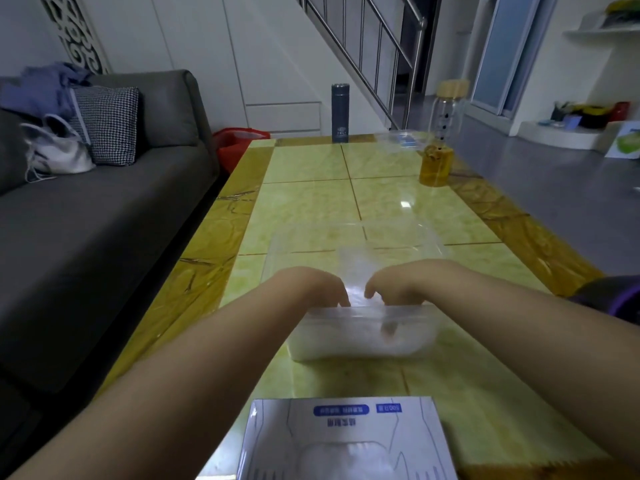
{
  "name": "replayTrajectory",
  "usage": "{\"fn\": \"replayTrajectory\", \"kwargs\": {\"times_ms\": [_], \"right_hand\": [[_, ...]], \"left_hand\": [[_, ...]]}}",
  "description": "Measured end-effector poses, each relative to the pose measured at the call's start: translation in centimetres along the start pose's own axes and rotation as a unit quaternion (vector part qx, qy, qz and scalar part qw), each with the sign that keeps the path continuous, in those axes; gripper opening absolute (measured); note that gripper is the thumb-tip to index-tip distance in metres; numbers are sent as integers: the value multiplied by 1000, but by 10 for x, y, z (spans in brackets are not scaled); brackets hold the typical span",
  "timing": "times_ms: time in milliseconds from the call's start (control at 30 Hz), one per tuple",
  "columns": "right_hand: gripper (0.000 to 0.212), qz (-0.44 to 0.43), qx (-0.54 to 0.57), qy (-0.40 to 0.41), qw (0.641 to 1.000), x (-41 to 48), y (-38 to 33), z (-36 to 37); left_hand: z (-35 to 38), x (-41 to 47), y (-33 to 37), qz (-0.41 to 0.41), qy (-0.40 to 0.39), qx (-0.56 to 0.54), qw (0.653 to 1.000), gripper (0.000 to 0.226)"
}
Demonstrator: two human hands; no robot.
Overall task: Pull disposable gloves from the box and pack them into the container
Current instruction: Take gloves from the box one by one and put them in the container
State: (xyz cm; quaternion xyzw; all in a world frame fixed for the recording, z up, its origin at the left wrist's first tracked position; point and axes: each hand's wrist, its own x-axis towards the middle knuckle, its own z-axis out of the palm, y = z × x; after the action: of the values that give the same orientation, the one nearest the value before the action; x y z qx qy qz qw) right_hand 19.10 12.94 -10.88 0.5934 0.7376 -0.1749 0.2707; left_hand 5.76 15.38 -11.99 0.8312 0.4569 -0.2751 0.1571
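Observation:
A clear plastic container (363,344) stands on the table in front of me, with a whitish pile of gloves inside. A thin transparent glove (356,268) stretches away from its far rim over the table. My left hand (317,285) and my right hand (398,285) are side by side at that rim, fingers curled down, and each grips the near end of the glove. Fingertips of my right hand show through the container wall. The glove box (346,441), white with blue labels, lies closest to me with its opening upward.
A clear lid or tray (287,244) lies just beyond the container on the yellow tiled table (311,188). Farther back are a dark flask (340,114), a bottle with amber liquid (439,140) and a clear box (401,140). A grey sofa (104,209) runs along the left.

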Motion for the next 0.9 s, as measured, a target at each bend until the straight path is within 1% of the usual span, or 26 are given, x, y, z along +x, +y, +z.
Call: {"fn": "replayTrajectory", "kwargs": {"times_ms": [67, 167, 200, 267, 333, 400, 467, 500, 533, 567, 600, 633, 667, 700, 733, 767, 833, 867, 900], "right_hand": [[88, 17, -12, -28, 999, 10, 6, 3], [88, 28, -1, -31, 999, 17, 9, 5], [87, 24, 4, -26, 999, 17, 9, 5], [88, 23, 17, 10, 1000, 10, 8, 5], [86, 18, 59, 95, 994, -5, 8, 1], [70, -17, 109, 230, 967, -33, 5, -5], [47, -76, 132, 372, 916, -66, -4, -3], [37, -112, 145, 409, 894, -81, -11, 2], [29, -151, 154, 415, 884, -97, -19, 10], [24, -189, 150, 389, 889, -110, -28, 20], [22, -219, 131, 343, 904, -122, -37, 33], [22, -238, 98, 289, 922, -129, -46, 48], [25, -252, 57, 245, 935, -132, -53, 64], [28, -252, 10, 211, 944, -132, -58, 78], [32, -252, -36, 200, 946, -129, -62, 89], [35, -250, -69, 196, 945, -128, -67, 96], [40, -240, -97, 209, 943, -124, -72, 101], [41, -234, -106, 216, 942, -123, -74, 101], [40, -228, -111, 216, 943, -123, -76, 103]], "left_hand": [[1, 5, -4, -11, -15, 13, 1000, 46], [4, 9, -7, -19, -14, 30, 999, 47], [4, 6, -8, -18, 5, 28, 999, 47], [2, -5, -8, -12, 81, 3, 997, 47], [-3, -26, -9, 6, 168, -42, 985, 48], [-8, -51, -8, 25, 256, -84, 963, 43], [-6, -81, -7, 41, 359, -112, 925, 35], [-1, -94, -6, 53, 411, -128, 901, 32], [8, -108, -6, 68, 456, -147, 875, 29], [19, -121, -4, 86, 487, -169, 852, 26], [32, -132, -3, 102, 502, -190, 838, 25], [47, -142, -2, 113, 503, -204, 832, 24], [62, -149, 0, 116, 492, -209, 837, 23], [76, -154, 1, 114, 466, -207, 852, 22], [88, -157, 3, 109, 426, -199, 876, 23], [100, -160, 5, 97, 372, -184, 905, 29], [118, -160, 8, 65, 246, -155, 955, 59], [126, -161, 10, 49, 190, -145, 970, 76], [130, -161, 11, 37, 150, -136, 979, 88]]}}
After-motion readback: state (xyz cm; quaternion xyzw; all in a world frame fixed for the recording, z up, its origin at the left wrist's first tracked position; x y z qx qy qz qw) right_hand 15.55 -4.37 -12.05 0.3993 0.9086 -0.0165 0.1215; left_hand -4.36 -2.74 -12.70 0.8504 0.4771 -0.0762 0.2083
